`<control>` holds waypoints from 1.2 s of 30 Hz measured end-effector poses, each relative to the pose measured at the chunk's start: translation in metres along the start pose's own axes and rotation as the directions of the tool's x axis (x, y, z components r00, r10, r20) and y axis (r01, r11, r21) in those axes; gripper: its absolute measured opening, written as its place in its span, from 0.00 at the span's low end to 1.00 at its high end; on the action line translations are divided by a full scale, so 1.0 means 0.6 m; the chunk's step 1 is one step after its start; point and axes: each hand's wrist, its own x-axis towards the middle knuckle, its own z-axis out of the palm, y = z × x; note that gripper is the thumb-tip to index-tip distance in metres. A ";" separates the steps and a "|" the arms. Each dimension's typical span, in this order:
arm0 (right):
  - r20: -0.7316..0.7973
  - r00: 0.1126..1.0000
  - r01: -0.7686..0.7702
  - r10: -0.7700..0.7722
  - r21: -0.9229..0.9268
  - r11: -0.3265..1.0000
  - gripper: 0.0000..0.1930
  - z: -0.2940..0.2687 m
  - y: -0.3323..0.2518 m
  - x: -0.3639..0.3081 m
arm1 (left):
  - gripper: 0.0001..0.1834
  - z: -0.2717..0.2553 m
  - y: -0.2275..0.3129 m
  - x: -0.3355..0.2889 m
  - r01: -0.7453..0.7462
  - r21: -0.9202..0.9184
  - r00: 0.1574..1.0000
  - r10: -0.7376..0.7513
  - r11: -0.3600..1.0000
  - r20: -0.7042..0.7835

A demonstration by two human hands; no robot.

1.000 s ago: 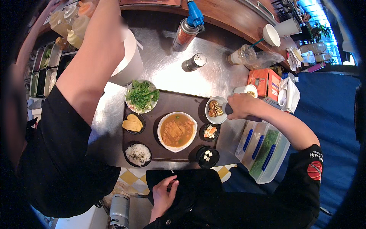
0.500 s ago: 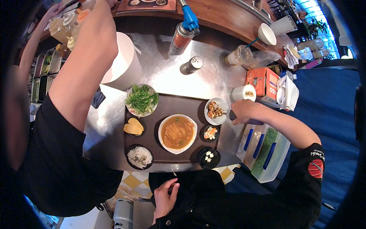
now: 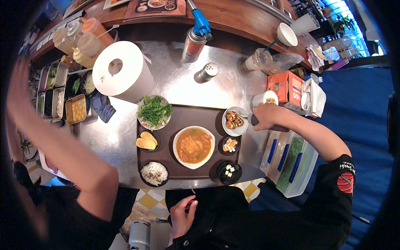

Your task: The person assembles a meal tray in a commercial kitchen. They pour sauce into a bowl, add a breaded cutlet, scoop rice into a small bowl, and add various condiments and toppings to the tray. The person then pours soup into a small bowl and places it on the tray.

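Reaching with the bare right hand (image 3: 266,116) over a shiny metal desk (image 3: 108,135), close beside a round white bowl of glazed brown pieces (image 3: 234,120) at the upper right corner of a dark brown rectangular tray (image 3: 208,114); cannot tell, with fingers turned down and mostly hidden, if clamped on the dark object (image 3: 279,128) partly covered beneath; below the near edge, with the bare left hand (image 3: 182,214) against black clothing, fingers loosely curled, cannot tell if around anything; mid-tray, a white bowl of orange-brown stew (image 3: 193,146); at left, a blurred co-worker's forearm (image 3: 62,146).
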 end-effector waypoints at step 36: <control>-0.726 0.645 0.565 0.239 0.664 0.490 0.28 0.108 -0.393 -0.273 | 0.28 -0.574 0.221 0.426 -0.336 0.376 0.428 0.496 0.864 -0.756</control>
